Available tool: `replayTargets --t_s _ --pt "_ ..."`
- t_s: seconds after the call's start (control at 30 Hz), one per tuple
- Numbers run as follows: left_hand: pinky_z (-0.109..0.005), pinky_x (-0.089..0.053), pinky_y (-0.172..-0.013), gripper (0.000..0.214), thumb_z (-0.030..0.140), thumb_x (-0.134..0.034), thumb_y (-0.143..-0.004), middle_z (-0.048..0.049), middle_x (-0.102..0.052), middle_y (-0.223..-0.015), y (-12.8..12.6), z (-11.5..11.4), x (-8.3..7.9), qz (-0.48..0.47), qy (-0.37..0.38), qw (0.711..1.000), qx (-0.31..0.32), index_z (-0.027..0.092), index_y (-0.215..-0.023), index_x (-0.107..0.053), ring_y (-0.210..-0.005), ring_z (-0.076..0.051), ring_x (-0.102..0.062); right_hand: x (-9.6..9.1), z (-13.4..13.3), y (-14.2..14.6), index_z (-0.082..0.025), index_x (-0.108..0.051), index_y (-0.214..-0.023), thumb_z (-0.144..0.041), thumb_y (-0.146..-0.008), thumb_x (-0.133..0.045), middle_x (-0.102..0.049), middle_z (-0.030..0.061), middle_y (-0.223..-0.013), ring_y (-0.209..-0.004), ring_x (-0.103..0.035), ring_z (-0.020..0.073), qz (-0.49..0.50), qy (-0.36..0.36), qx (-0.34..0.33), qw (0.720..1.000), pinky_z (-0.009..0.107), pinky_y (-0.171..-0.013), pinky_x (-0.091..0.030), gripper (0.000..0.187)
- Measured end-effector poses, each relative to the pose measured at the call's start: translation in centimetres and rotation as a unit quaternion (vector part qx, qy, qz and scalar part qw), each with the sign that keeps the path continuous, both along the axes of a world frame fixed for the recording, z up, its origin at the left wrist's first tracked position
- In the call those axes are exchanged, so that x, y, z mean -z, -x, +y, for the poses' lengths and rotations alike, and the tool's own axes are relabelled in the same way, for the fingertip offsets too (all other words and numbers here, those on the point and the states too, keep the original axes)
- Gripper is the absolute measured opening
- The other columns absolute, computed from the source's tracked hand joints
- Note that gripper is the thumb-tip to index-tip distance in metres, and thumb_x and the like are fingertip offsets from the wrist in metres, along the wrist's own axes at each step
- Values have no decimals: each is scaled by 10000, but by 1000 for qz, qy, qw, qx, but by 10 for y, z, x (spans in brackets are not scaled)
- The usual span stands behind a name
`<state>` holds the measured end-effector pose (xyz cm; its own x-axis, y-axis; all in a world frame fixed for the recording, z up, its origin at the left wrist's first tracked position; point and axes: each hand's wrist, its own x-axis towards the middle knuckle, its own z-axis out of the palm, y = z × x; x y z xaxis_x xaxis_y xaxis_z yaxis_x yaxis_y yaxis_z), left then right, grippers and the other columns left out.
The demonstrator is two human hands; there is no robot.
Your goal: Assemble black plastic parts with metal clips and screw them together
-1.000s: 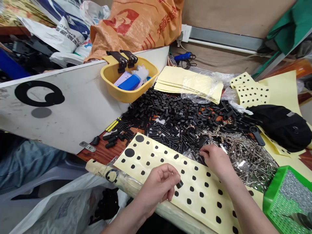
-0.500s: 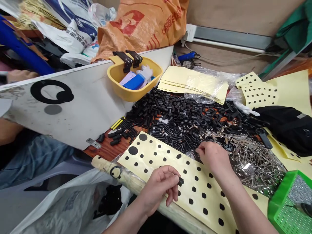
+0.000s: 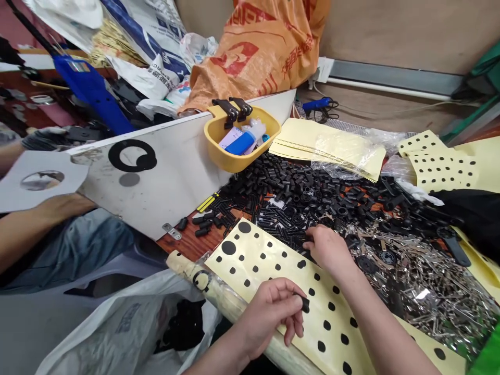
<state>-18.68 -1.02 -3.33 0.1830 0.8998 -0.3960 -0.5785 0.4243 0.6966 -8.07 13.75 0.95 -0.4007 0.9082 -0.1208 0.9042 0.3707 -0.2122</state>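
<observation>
Between thumb and fingertips, my left hand (image 3: 275, 310) pinches a small black tube-shaped part (image 3: 305, 304). It is held above a pale yellow sheet (image 3: 281, 284) dotted with black spots. My right hand (image 3: 326, 247) reaches past the sheet to a heap of thin black ribbed parts (image 3: 275, 224), its fingers closed at the heap's near edge. Whatever those fingertips may hold is hidden. Behind lies a larger pile of short black tube-shaped parts (image 3: 265, 174), and right of my hand spreads a mass of shiny metal pieces (image 3: 422, 281).
A yellow bin (image 3: 219, 156) is clipped to the white partition (image 3: 175, 177). Another person's arm (image 3: 42, 219) is at the left, beyond it. Plain yellow sheets (image 3: 297, 138) lie at the back. A plastic bag (image 3: 128, 333) hangs below the table edge, and a green basket (image 3: 486, 351) shows lower right.
The view has shifted left, so the scene slides right. My right hand has moved left along the black ribbed parts. My left hand still pinches the black tube-shaped part.
</observation>
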Motion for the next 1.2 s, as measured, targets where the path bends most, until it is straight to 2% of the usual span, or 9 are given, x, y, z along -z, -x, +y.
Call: replayTargets --t_s 0.2,0.3,0.4,0.53,0.63,0.77,0.87,1.07,1.2 --pt "-149 -353 -306 318 348 -742 -659 -1 -590 -499 1 1 -3 -2 4 1000 -2 111 -810 -592 -377 -88 -515 7 3 -5 -193 -747 -843 -125 -742 -589 -737 105 -894 -871 -667 279 78 18 25 996 369 -750 -466 200" --pt "-155 -351 -310 340 368 -749 -655 -5 -592 -503 1 0 -4 -2 6 1000 -6 111 -809 -588 -380 -91 -515 6 3 -19 -209 -749 -874 -212 -777 -568 -748 81 -888 -828 -672 249 164 36 61 984 372 -778 -488 206" --pt "-153 -346 -332 341 385 -727 -690 -9 -599 -528 2 -2 -7 5 3 999 -37 109 -833 -589 -392 -81 -510 0 -4 -35 -181 -734 -953 -329 -794 -541 -746 78 -852 -712 -670 205 255 76 80 961 334 -693 -527 291" --pt "-164 -371 -378 352 366 -696 -727 -30 -618 -605 3 -2 -22 50 -28 997 -59 89 -931 -621 -474 -98 -548 -14 -29 -51 -161 -730 -957 -486 -725 -640 -709 63 -708 -597 -621 162 399 165 89 897 287 -586 -521 409" --pt "-167 -374 -397 316 300 -687 -721 -27 -611 -641 2 2 -38 118 -54 989 -75 90 -952 -638 -512 -96 -535 -22 -52 -56 -187 -738 -898 -458 -672 -734 -674 35 -663 -584 -580 137 479 218 93 845 251 -553 -491 353" --pt "-166 -370 -397 240 253 -665 -714 5 -564 -600 -3 7 -52 190 -66 977 -76 100 -897 -633 -505 -87 -501 -27 -77 -56 -205 -728 -838 -375 -692 -735 -652 21 -703 -634 -564 138 465 183 59 864 251 -596 -485 224" --pt "-162 -356 -385 219 277 -651 -733 16 -556 -583 -6 5 -54 182 -69 979 -61 114 -871 -604 -481 -83 -500 -27 -88 -54 -209 -710 -795 -333 -712 -713 -604 -2 -656 -601 -518 120 448 137 51 882 231 -564 -455 148" --pt "-149 -331 -355 241 338 -670 -732 23 -558 -516 -8 1 -43 89 -55 994 -42 127 -823 -597 -433 -81 -506 -24 -94 -53 -214 -697 -786 -339 -724 -696 -633 5 -671 -606 -555 122 471 177 42 863 216 -575 -502 140" --pt "-159 -301 -319 350 417 -752 -612 26 -560 -451 -12 -2 -29 38 -13 998 -51 142 -764 -597 -356 -88 -488 -5 -99 -48 -252 -710 -780 -413 -725 -688 -686 32 -698 -605 -656 184 464 151 7 873 244 -539 -552 172"
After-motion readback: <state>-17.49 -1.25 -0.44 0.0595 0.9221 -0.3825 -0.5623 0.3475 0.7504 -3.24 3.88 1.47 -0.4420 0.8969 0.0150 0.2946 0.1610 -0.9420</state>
